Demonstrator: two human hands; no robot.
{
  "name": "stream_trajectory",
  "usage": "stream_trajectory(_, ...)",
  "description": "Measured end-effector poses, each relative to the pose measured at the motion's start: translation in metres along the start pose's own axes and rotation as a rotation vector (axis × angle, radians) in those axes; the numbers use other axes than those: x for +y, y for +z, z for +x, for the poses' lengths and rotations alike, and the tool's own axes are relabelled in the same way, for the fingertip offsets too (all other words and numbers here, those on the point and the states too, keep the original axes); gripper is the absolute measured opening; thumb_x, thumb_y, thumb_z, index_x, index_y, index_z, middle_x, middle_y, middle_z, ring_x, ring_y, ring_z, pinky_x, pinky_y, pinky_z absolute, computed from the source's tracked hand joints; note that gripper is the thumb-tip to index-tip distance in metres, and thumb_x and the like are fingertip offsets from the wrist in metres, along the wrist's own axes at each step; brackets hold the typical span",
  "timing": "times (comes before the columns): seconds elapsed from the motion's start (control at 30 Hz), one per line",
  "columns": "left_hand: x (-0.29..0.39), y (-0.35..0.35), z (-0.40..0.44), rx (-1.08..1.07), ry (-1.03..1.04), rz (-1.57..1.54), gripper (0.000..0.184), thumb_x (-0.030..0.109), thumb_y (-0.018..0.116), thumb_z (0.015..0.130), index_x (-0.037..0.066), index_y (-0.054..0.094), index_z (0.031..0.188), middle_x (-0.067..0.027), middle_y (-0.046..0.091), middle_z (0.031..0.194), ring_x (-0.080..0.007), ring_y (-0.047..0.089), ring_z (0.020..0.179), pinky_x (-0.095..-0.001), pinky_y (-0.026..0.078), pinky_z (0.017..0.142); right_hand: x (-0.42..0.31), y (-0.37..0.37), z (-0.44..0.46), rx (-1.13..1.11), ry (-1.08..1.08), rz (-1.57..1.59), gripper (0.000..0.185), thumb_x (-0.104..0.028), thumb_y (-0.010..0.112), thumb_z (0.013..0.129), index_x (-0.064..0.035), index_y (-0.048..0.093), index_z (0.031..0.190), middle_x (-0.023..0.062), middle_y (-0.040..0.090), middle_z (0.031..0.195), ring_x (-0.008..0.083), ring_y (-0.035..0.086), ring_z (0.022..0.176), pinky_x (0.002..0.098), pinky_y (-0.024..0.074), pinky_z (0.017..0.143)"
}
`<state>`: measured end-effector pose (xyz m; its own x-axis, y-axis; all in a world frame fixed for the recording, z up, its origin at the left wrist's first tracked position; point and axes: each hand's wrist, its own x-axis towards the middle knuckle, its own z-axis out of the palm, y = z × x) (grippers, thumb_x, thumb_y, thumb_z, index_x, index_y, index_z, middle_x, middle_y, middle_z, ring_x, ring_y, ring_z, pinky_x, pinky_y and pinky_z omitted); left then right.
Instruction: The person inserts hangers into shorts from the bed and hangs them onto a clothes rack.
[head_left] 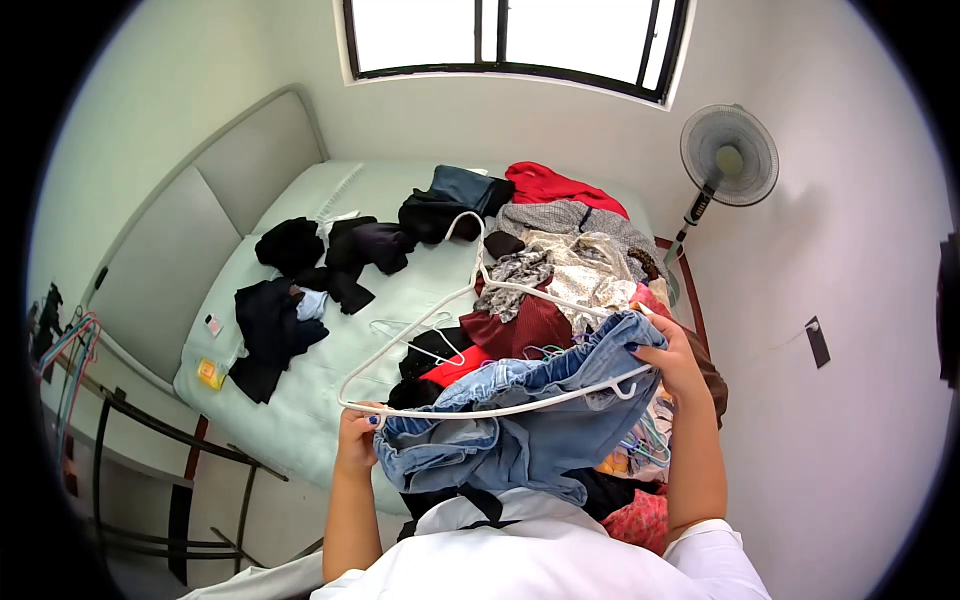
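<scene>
Blue denim jeans (pixel 560 450) are stretched between my two hands in front of my body, their gathered waistband on top. A white plastic hanger (pixel 481 413) lies across the waistband, its hook pointing away from me. My left hand (pixel 357 440) is closed on the left end of the waistband, with the hanger's left corner against its fingers. Higher up, my right hand (pixel 678 358) pinches the right end of the waistband, thumb on the denim. The hanger's right corner is partly hidden by the jeans and that hand.
Beyond my hands, a bed (pixel 400 295) bears dark clothes (pixel 270 330), a red garment (pixel 560 188) and a mixed clothes pile. Another white hanger (pixel 425 325) lies there. A standing fan (pixel 729 156) is at right; a dark metal frame (pixel 180 432) stands at left.
</scene>
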<state>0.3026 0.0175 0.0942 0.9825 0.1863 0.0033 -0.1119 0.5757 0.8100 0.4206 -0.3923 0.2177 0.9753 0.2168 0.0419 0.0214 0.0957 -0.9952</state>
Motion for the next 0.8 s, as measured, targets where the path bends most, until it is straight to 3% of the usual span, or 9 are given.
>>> stream_trajectory(0.2,0.0,-0.021,0.005,0.003,0.017,0.036,0.015,0.009,0.053,0.062,-0.001,0.055,0.073,-0.0105,0.059,0.069,-0.0174,0.057,0.061,-0.0278,0.048,0.06,0.007,0.012,0.005,-0.133,0.046,0.034,0.026,0.002,0.062,0.063,-0.0026,0.055,0.088,0.0001,0.057,0.077,0.0077,0.054,0.068,0.0204,0.0436,0.063)
stream_trajectory(0.27,-0.007,-0.023,0.005,0.118,-0.027,0.12,0.015,0.009,0.052,0.062,0.001,0.055,0.074,-0.008,0.058,0.067,-0.0153,0.055,0.059,-0.0252,0.047,0.058,0.015,0.016,0.004,-0.118,0.13,0.05,0.026,0.002,0.063,0.063,-0.0029,0.055,0.088,0.0001,0.057,0.076,0.0077,0.054,0.067,0.0207,0.0439,0.062)
stream_trajectory(0.43,-0.051,-0.045,-0.003,0.218,-0.187,0.07,0.024,0.004,0.051,0.069,0.0,0.05,0.092,-0.0136,0.059,0.092,-0.0151,0.055,0.075,-0.0237,0.044,0.071,0.028,0.029,-0.003,-0.225,0.092,-0.166,0.027,-0.001,0.066,0.063,-0.0046,0.053,0.086,-0.0024,0.055,0.076,0.0048,0.05,0.07,0.0192,0.0405,0.063)
stream_trajectory(0.53,-0.058,-0.049,-0.007,0.461,-0.281,0.284,0.053,0.002,0.058,0.066,-0.002,0.037,0.115,-0.0179,0.045,0.117,-0.0185,0.052,0.088,-0.0267,0.043,0.078,0.031,0.037,-0.008,-0.277,0.095,-0.22,0.027,-0.003,0.066,0.063,-0.0044,0.053,0.087,-0.0027,0.054,0.077,0.0044,0.049,0.07,0.0187,0.0398,0.063)
stream_trajectory(0.6,-0.085,-0.072,0.0,0.703,0.053,0.759,0.064,0.004,0.059,0.066,-0.003,0.029,0.122,-0.0197,0.033,0.127,-0.0257,0.043,0.105,-0.0335,0.036,0.09,0.035,0.042,-0.009,-0.295,0.043,-0.25,0.026,-0.003,0.066,0.064,-0.0042,0.053,0.086,-0.0033,0.054,0.077,0.0042,0.048,0.07,0.0191,0.0391,0.063)
stream_trajectory(0.63,-0.069,-0.047,-0.003,0.734,0.316,0.942,0.066,0.006,0.059,0.066,-0.003,0.028,0.123,-0.0209,0.029,0.129,-0.0316,0.033,0.116,-0.0394,0.027,0.098,0.034,0.045,-0.01,-0.303,0.026,-0.274,0.026,-0.003,0.066,0.064,-0.0041,0.053,0.086,-0.0034,0.053,0.076,0.0042,0.047,0.07,0.0198,0.0388,0.062)
stream_trajectory(0.67,-0.052,-0.021,-0.006,0.737,0.318,0.941,0.066,0.006,0.059,0.066,-0.003,0.028,0.123,-0.0209,0.029,0.129,-0.0316,0.033,0.116,-0.0394,0.027,0.098,0.033,0.05,-0.01,-0.312,0.007,-0.299,0.025,-0.003,0.066,0.064,-0.004,0.053,0.085,-0.0036,0.052,0.076,0.0043,0.047,0.07,0.0204,0.0385,0.062)
stream_trajectory(0.73,-0.016,0.039,-0.012,0.496,0.698,1.23,0.067,0.006,0.059,0.064,-0.002,0.028,0.123,-0.022,0.031,0.128,-0.0339,0.032,0.118,-0.0418,0.024,0.099,0.024,0.065,-0.014,-0.333,0.036,-0.294,0.024,-0.005,0.067,0.064,-0.0043,0.053,0.084,-0.003,0.052,0.074,0.0052,0.046,0.07,0.0217,0.0379,0.061)
stream_trajectory(0.8,-0.006,0.074,-0.012,0.229,0.868,1.264,0.066,0.012,0.061,0.064,-0.002,0.031,0.122,-0.0219,0.034,0.126,-0.035,0.033,0.118,-0.0443,0.022,0.099,0.021,0.079,-0.017,-0.343,-0.066,-0.476,0.024,-0.006,0.067,0.063,-0.0043,0.053,0.083,-0.0012,0.051,0.071,0.0071,0.047,0.067,0.0225,0.038,0.06)
